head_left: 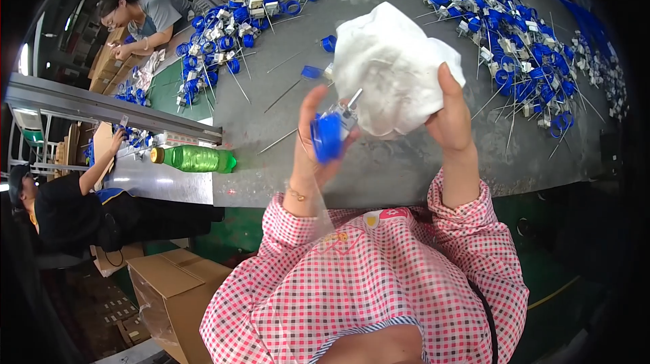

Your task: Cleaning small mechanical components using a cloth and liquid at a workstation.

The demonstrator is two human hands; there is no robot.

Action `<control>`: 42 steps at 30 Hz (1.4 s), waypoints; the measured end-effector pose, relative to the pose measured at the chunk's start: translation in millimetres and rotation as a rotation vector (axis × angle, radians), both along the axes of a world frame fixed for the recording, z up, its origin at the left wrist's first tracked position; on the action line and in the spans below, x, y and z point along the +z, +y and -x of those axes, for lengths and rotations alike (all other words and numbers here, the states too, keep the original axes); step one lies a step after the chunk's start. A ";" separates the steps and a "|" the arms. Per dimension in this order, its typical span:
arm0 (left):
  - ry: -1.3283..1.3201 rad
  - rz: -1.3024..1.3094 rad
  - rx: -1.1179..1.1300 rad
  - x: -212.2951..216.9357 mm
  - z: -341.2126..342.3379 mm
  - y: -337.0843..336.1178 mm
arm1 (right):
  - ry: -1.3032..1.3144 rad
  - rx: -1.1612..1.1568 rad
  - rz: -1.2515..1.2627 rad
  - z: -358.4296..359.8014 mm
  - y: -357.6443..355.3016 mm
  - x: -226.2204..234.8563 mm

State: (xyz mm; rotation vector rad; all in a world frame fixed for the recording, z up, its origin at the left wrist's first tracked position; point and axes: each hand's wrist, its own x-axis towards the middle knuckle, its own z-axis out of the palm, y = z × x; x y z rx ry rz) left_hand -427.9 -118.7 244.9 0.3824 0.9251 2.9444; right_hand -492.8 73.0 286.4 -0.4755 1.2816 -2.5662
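My left hand [313,144] grips a part with a blue coil [328,138] and a small metal block with a short shaft. Motion blurs this hand and part somewhat. In my right hand [452,115] is a crumpled white cloth [393,69], pinched at its right side with the thumb in front; the other fingers are partly hidden behind it. The cloth is just right of the metal block; whether they touch I cannot tell. Behind the left hand, a loose blue coil [312,72] and another blue coil [328,44] lie on the grey table [379,178].
Blue-coiled parts with thin rods form a pile [230,32] at far left and a larger pile [521,59] at right. A green bottle [196,159] lies on its side at left. Two people work beyond the metal frame [101,106]. A cardboard box [179,283] stands below left.
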 end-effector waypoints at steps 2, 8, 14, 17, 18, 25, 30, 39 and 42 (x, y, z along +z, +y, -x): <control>-0.060 -0.269 -0.110 -15.7 2.3 5.9 | -0.057 0.010 0.002 -1.2 -6.9 -0.4; -0.325 -0.849 -0.281 -10.8 0.2 25.9 | -0.018 -0.002 -0.077 0.5 -10.4 -15.8; -0.356 -0.838 -0.258 -9.6 0.1 29.1 | 0.082 0.007 -0.211 -10.7 -12.5 -11.8; -0.289 -0.859 -0.317 -0.8 -1.6 32.0 | 0.120 0.043 -0.222 -13.7 -12.4 -6.9; -0.291 -0.858 -0.320 -0.4 -2.3 32.6 | 0.130 0.064 -0.227 -14.2 -11.6 -6.4; -0.361 -0.947 -0.342 8.3 -5.7 34.6 | 0.072 0.143 -0.248 -16.1 -4.1 -18.0; -0.369 -0.997 -0.348 8.2 -8.3 39.6 | 0.474 0.105 -0.388 -19.6 4.7 -14.6; -0.417 -0.701 -0.374 1.3 -17.0 43.1 | 0.755 0.124 -0.697 3.2 19.5 -2.7; -0.368 -0.416 -0.327 5.0 -17.9 41.6 | 0.648 0.110 -0.775 0.6 17.9 -3.0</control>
